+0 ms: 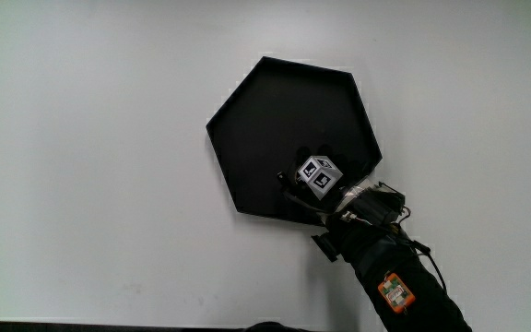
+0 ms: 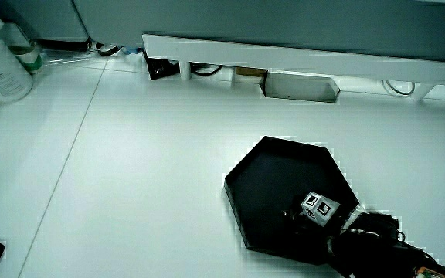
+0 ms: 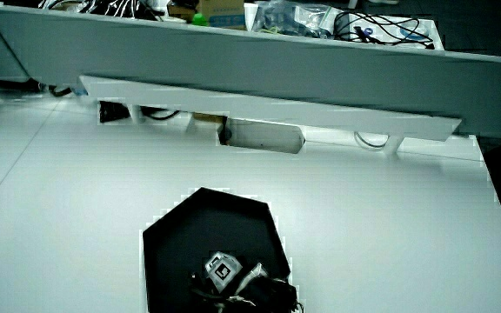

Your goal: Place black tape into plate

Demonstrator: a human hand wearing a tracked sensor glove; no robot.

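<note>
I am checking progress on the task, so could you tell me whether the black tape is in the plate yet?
Cannot tell. The hand is over the plate, at its corner nearest the person, but no tape shows against the black glove and plate.

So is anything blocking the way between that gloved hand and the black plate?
Nothing visible does. The hand is already over the plate, at its edge nearest the person. The black tape cannot be made out against the dark glove and plate.

No legible text, brand or number appears in any view. The cube [image 1: 319, 175] on the back of the hand [image 1: 313, 184], lower centre of the main view, carries black-and-white square marker patterns, not lettering. The bottle [image 2: 2, 66], upper corner of a side view, bears an unreadable label.
</note>
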